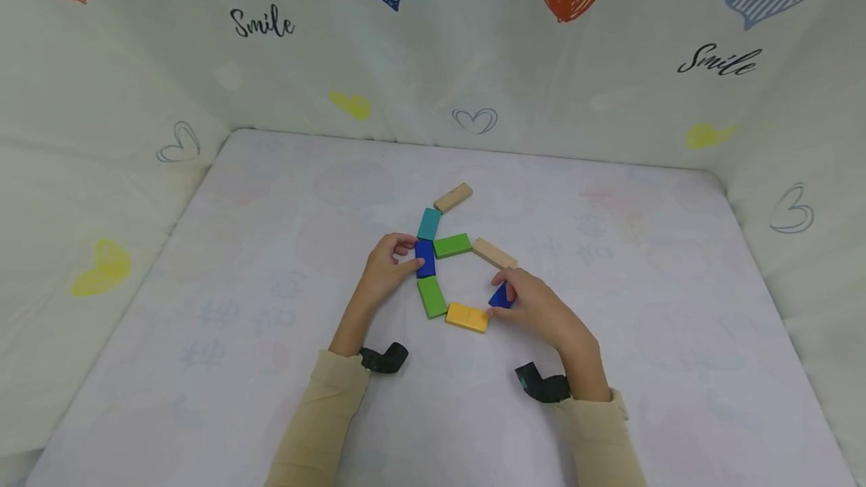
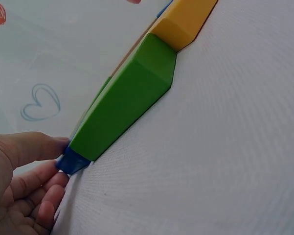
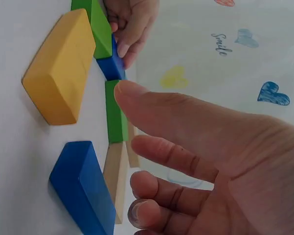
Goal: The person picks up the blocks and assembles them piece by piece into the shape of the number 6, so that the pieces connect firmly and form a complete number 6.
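My left hand (image 1: 390,264) pinches a blue block (image 1: 425,258) between thumb and fingers, at the left side of a ring of blocks. Touching that block's near end is a green block (image 2: 132,93), followed by a yellow block (image 3: 63,68). My right hand (image 1: 537,305) hovers at the ring's right side with thumb and fingers apart. Beside its fingers a second blue block (image 3: 80,186) lies on the table, partly hidden by the hand in the head view. This block stands a little away from the yellow one and close to a plain wooden block (image 1: 495,253).
Another green block (image 1: 452,246) forms the ring's far side. A teal block (image 1: 429,224) and a second plain wooden block (image 1: 453,197) extend beyond it. The white table (image 1: 257,397) is bordered by a curtain (image 1: 419,58) printed with hearts. Black wrist cameras sit at both sleeves.
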Motion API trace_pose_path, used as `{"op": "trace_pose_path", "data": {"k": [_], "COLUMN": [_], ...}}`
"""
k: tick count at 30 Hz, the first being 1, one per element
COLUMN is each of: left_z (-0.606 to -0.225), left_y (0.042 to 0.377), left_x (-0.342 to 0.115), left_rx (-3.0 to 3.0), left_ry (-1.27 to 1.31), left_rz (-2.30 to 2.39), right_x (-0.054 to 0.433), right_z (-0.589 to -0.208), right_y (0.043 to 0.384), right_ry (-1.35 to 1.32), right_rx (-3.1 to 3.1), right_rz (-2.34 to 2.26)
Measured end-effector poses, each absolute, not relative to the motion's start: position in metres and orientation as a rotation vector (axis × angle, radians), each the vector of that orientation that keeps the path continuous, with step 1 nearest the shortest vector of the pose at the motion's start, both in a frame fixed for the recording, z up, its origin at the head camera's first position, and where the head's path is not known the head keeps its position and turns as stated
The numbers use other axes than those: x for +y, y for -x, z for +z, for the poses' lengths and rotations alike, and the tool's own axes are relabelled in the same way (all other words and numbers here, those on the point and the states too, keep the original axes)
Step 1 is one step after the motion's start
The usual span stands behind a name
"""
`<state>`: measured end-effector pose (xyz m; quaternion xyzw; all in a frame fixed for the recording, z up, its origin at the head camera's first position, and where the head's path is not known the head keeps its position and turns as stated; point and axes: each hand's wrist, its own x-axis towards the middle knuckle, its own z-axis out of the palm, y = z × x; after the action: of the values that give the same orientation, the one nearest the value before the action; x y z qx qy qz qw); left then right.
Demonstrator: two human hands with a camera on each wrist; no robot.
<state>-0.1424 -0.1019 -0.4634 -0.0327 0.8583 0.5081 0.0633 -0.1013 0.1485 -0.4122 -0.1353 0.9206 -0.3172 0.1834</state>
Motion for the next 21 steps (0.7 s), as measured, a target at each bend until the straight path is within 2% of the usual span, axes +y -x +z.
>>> {"op": "trace_pose_path", "data": {"k": [11, 21], "left_z": [-0.464, -0.465], "left_y": [0.143, 0.144], "left_x": [-0.103, -0.103], "left_rx": [2.586, 2.574], "left_ry": [0.093, 0.1], "left_rz": [1.553, 1.569], "right_x": [0.124, 0.124], "right_z": [-0.421, -0.425], "right_y": [0.092, 0.094], "right_ry": [0.619, 0.613], "right_rx": [2.719, 2.737], "right_rz": [-0.65, -0.648]}}
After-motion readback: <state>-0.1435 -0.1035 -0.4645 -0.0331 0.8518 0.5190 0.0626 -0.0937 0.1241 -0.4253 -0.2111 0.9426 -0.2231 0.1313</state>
